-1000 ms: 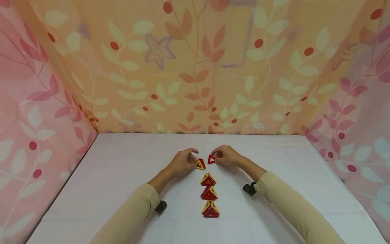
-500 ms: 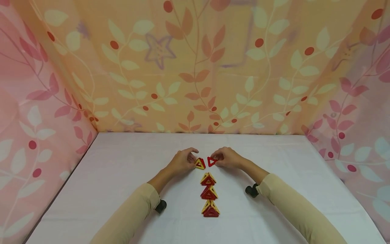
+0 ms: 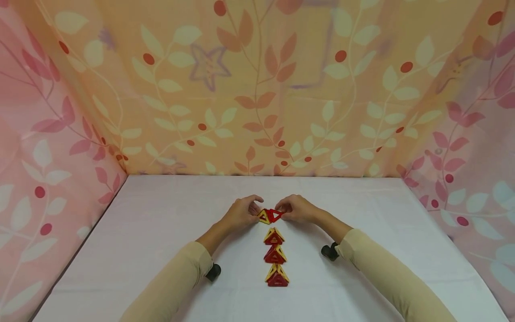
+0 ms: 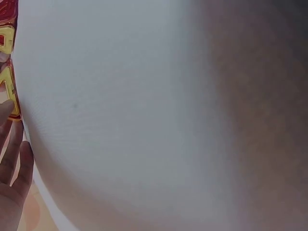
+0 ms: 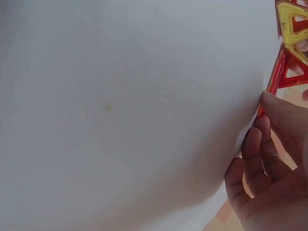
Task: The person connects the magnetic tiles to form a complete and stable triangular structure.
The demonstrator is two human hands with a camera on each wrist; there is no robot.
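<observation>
My left hand (image 3: 242, 213) pinches a small piece made of a yellow triangular magnetic tile (image 4: 13, 98) and red ones behind it, low over the table. Across from it, my right hand (image 3: 299, 209) holds a red triangular magnetic tile (image 5: 275, 71) by its outer end between thumb and fingers. In the head view the red tile's inner edge meets the left-hand piece. Three small red and yellow pyramids stand in a line nearer the body: a far one (image 3: 274, 237), a middle one (image 3: 275, 256) and a near one (image 3: 277, 281).
A white cloth covers the table (image 3: 161, 250). Behind it hangs an orange leaf-patterned curtain (image 3: 257, 112), with pink patterned cloth at both sides. Dark wrist cameras sit below the left (image 3: 213, 272) and right (image 3: 330, 251) sleeves.
My right hand has turned the red tile and brought it left until it meets the piece in my left hand. The left hand and the pyramids have stayed put.
</observation>
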